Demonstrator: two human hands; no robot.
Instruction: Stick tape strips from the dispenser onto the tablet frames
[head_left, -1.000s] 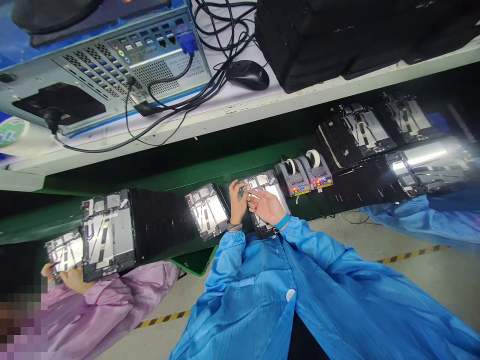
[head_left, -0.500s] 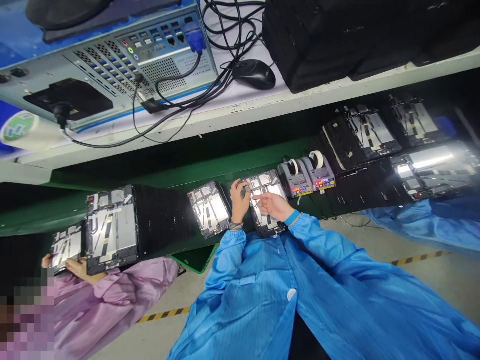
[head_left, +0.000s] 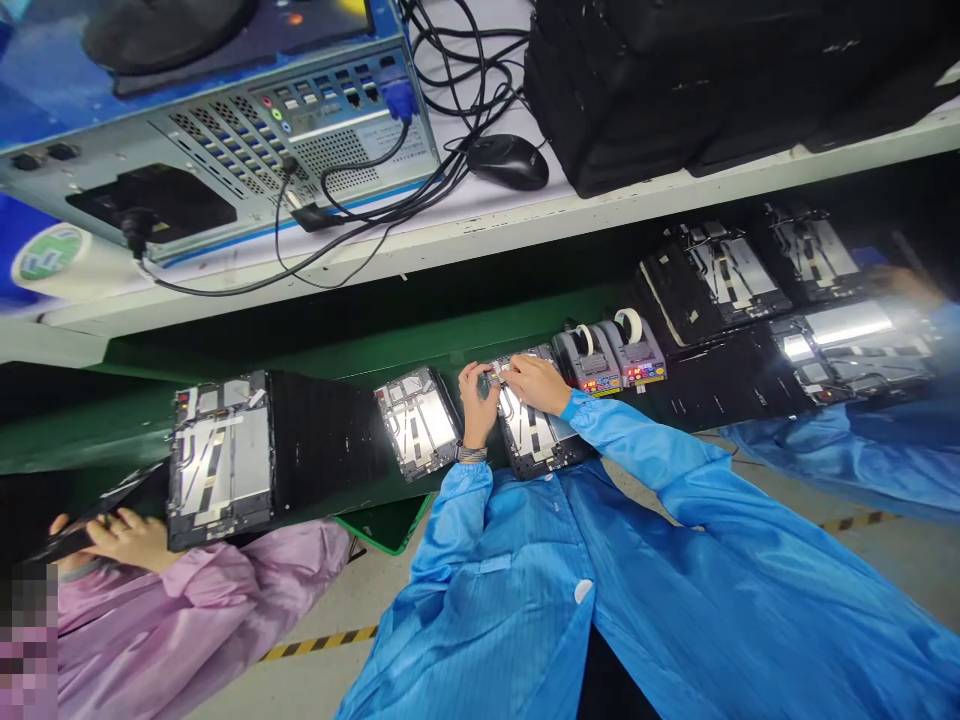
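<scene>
An opened tablet chassis (head_left: 538, 435) lies face down on the green belt (head_left: 360, 355) in front of me, its metal plates and ribbon cables showing. My left hand (head_left: 477, 402) rests on the chassis's top left corner with its fingers curled and pressed onto it. My right hand (head_left: 534, 383) lies across the upper edge of the same chassis, fingers bent down and pressing near the left hand. What the fingertips touch is too small to make out. A second opened tablet chassis (head_left: 418, 421) lies just left of my left hand.
Two tape dispensers (head_left: 609, 357) stand right of my hands. A black mat (head_left: 321, 440) and a larger chassis (head_left: 220, 460) lie to the left, beside a person in a pink sleeve (head_left: 180, 600). More chassis (head_left: 731, 270) lie at right. The shelf above holds a computer case (head_left: 225, 130), a mouse (head_left: 508, 161) and cables.
My right hand has moved up from the chassis's middle to its top edge, meeting my left hand. The person at left has tilted their tablet away.
</scene>
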